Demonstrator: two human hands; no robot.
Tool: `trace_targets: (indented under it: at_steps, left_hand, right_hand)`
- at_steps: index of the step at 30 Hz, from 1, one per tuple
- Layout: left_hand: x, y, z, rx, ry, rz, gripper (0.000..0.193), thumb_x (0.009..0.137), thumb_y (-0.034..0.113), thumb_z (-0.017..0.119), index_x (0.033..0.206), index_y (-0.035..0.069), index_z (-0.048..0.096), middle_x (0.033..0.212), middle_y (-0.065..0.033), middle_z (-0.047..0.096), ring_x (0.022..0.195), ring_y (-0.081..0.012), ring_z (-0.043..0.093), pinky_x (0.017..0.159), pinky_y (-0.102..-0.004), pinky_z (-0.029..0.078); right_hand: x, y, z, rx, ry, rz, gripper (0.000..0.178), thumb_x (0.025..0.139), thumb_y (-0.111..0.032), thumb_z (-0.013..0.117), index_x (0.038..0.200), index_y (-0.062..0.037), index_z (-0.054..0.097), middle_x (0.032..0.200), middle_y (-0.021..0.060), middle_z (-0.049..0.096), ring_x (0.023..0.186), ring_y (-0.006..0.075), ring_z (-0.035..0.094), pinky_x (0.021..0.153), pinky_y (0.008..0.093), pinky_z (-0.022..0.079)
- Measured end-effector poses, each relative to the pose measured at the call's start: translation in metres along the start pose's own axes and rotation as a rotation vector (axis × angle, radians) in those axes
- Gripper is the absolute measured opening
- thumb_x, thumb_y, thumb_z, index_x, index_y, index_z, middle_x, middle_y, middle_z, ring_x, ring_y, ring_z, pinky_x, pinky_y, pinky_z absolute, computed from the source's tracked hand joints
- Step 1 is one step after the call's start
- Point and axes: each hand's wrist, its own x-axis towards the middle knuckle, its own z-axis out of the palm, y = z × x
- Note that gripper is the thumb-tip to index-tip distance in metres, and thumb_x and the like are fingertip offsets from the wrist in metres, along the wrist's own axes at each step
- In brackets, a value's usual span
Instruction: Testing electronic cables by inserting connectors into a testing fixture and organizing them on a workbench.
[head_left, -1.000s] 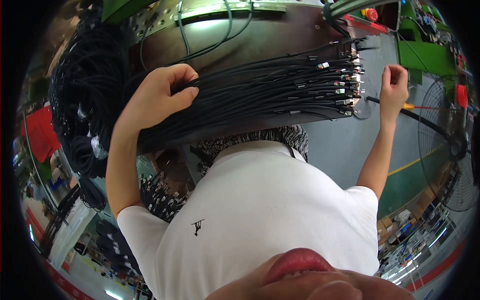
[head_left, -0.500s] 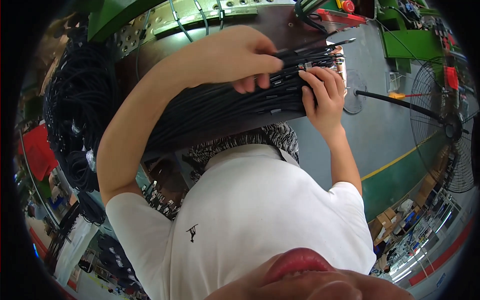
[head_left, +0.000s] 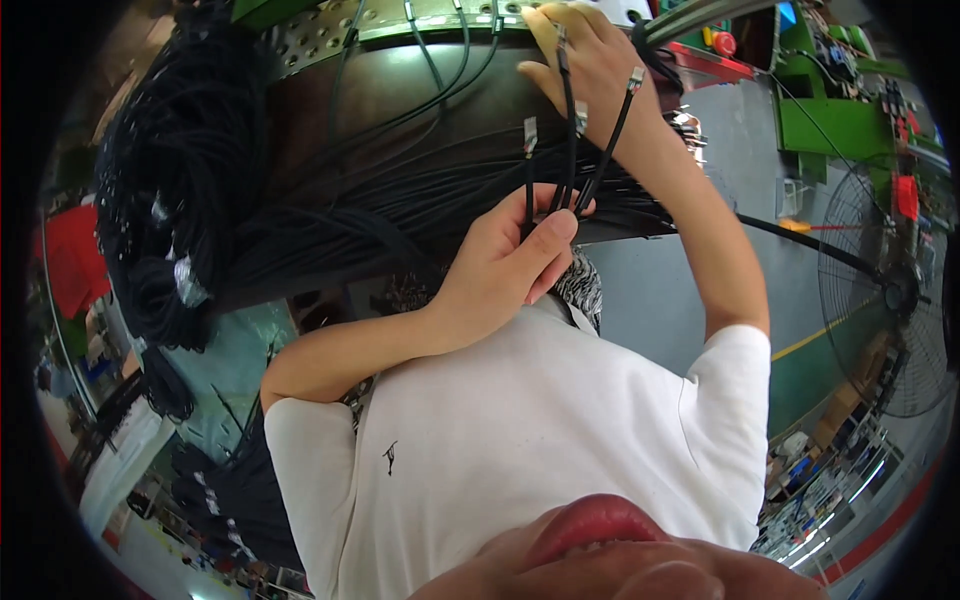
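Several black cables with small flat connector ends (head_left: 635, 78) stand up out of my left hand (head_left: 505, 255), which is closed around them in front of my chest. Their tips fan apart and point away from me. My right hand (head_left: 608, 80) is stretched out at the far side of the bench, fingers spread, behind the cable tips. Its fingertips are by the edge of a perforated metal plate (head_left: 385, 27). More cables (head_left: 462, 75) hang from that plate onto the dark bench top. A thick pile of loose black cables (head_left: 390, 220) lies along the bench's near side.
A big hank of black cables (head_left: 180, 150) hangs at the left. At the right stands a floor fan (head_left: 902, 292) with a black pole. A red push button (head_left: 724, 43) and green machine parts (head_left: 835, 120) are at the far right.
My left hand has come back toward my chest and now holds several cables upright. My right hand has left the cable pile and moved up and left to the plate.
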Motion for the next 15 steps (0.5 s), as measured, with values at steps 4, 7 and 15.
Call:
trace_targets:
  at_steps: [4,7,15]
  left_hand:
    - [-0.012,-0.012,-0.014,0.071,0.104,0.111,0.034,0.106,0.03,0.046,0.127,0.006,0.059,0.058,0.0031,0.047,0.047,-0.0035,0.036,0.046,-0.02,0.03]
    - [-0.024,-0.012,-0.023,0.058,0.176,0.018,0.032,0.106,0.029,0.047,0.122,0.005,0.061,0.057,0.0028,0.049,0.047,-0.0029,0.04,0.046,-0.0198,0.032]
    - [-0.024,-0.018,-0.03,-0.039,0.2,-0.047,0.026,0.106,0.025,0.048,0.111,0.001,0.057,0.067,-0.0014,0.056,0.051,-0.0057,0.047,0.049,-0.0206,0.039]
  right_hand:
    - [0.022,0.014,0.056,0.08,-0.261,-0.006,0.03,0.088,-0.019,0.069,0.111,-0.0029,0.06,0.099,0.0152,0.066,0.088,0.0347,0.064,0.073,0.0411,0.05]
    - [0.003,0.025,0.041,0.285,-0.157,-0.014,0.023,0.086,-0.015,0.07,0.103,-0.0033,0.06,0.097,0.0145,0.06,0.092,0.0323,0.059,0.08,0.0387,0.048]
    - [-0.028,-0.009,-0.017,0.513,-0.279,0.101,0.022,0.081,-0.008,0.072,0.101,-0.0058,0.064,0.1,0.0067,0.059,0.095,0.03,0.056,0.08,0.0401,0.049]
